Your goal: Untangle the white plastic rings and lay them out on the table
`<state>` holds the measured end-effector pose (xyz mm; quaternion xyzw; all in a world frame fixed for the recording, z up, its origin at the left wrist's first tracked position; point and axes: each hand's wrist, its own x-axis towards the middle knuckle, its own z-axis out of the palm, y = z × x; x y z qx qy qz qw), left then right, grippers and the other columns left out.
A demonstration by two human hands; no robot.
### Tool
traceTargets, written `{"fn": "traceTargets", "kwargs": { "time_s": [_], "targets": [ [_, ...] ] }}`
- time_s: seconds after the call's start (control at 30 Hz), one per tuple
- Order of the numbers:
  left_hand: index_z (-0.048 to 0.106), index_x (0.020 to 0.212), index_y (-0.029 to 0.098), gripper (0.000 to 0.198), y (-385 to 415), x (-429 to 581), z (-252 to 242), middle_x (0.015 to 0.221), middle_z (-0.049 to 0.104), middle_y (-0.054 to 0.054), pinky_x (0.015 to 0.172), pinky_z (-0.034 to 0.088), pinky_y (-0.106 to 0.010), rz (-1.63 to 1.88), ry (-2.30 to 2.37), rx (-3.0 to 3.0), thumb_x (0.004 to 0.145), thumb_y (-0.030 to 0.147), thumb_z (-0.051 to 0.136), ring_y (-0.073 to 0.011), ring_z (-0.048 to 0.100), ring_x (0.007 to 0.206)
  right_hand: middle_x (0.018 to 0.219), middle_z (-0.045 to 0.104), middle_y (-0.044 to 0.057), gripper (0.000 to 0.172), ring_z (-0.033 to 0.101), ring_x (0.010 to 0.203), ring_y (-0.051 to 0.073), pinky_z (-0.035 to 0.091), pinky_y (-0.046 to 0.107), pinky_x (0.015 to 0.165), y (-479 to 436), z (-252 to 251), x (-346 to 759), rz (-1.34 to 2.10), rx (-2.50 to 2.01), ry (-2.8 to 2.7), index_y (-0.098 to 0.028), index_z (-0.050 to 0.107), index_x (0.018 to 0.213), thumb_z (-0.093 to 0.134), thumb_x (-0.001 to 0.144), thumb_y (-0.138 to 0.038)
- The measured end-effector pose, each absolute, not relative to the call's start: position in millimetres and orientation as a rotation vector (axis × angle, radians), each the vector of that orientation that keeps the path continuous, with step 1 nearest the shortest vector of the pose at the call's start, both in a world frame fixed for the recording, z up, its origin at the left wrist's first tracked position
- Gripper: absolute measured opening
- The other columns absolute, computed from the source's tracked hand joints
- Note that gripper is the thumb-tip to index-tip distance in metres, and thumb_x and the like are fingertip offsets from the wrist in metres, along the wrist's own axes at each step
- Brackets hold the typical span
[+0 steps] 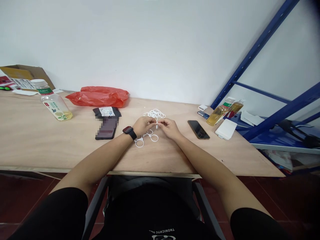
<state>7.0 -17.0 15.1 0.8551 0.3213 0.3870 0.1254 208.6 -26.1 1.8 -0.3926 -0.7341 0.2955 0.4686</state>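
At the far left of the table (155,161), an open cardboard box (37,71) stood near the wall, and right of it was a white-capped plastic drink bottle (55,105) with a little yellow liquid at the bottom. A crumpled red plastic bag (100,96) came next, with a dark package (100,112) bearing a white label just in front of it and a dark device (106,132), partly pixelated, nearer the edge. Toward the middle, the left hand (143,126), a black smartwatch (129,132) on its wrist, pinched a small white piece (156,126) at the fingertips. Loose white rings (154,138) lay just in front of that hand, and a heap of white rings (156,112) lay behind the piece. The right hand (170,128) pinched the same piece from the other side. Farther right lay a smartphone (198,129), then a bottle of yellow drink (217,115) and a white case (226,129), beside a blue metal rack (262,93).
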Motion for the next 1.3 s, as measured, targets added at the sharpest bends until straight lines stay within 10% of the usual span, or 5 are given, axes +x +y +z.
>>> {"fn": "traceTargets", "kwargs": {
  "time_s": [0.2, 0.7, 0.93, 1.3],
  "targets": [
    [0.067, 0.088, 0.018, 0.014, -16.4, 6.7, 17.5, 0.111, 0.068, -0.010, 0.098, 0.045, -0.039, 1.302, 0.896, 2.527, 0.085, 0.031, 0.062, -0.0221, 0.061, 0.107, 0.086, 0.072, 0.005, 0.030, 0.065, 0.074, 0.017, 0.054, 0.032, 0.073, -20.6, -4.0, 203.5, 0.943, -0.879, -1.681, -0.019, 0.070, 0.089, 0.071, 0.076, -0.046],
    [0.074, 0.081, 0.019, 0.021, -4.6, -6.6, 11.7, 0.082, 0.073, -0.005, 0.078, 0.048, -0.029, 0.652, 1.034, 2.788, 0.075, 0.023, 0.054, -0.0190, 0.064, 0.077, 0.145, 0.051, 0.011, 0.046, 0.041, 0.134, 0.034, 0.030, 0.055, 0.110, 4.5, -14.8, 213.8, 0.087, -1.367, -2.360, -0.027, 0.055, 0.137, 0.056, 0.092, -0.036],
    [0.072, 0.071, 0.019, 0.033, -4.8, -7.2, 11.6, 0.064, 0.068, -0.003, 0.058, 0.038, -0.026, 0.598, 1.138, 2.768, 0.086, 0.041, 0.053, -0.0146, 0.055, 0.057, 0.120, 0.067, 0.008, 0.031, 0.055, 0.116, 0.029, 0.037, 0.049, 0.102, -1.7, -11.2, 220.2, 0.077, -1.402, -2.347, -0.027, 0.069, 0.115, 0.058, 0.090, -0.041],
    [0.073, 0.090, 0.019, 0.026, -7.0, -6.6, 15.0, 0.088, 0.073, -0.006, 0.076, 0.047, -0.032, 0.729, 1.167, 2.755, 0.086, 0.039, 0.058, -0.0205, 0.064, 0.081, 0.102, 0.073, 0.006, 0.017, 0.062, 0.098, 0.024, 0.044, 0.039, 0.091, -8.7, -3.2, 219.3, 0.078, -1.186, -2.245, -0.023, 0.073, 0.096, 0.060, 0.085, -0.020]
  ]
}}
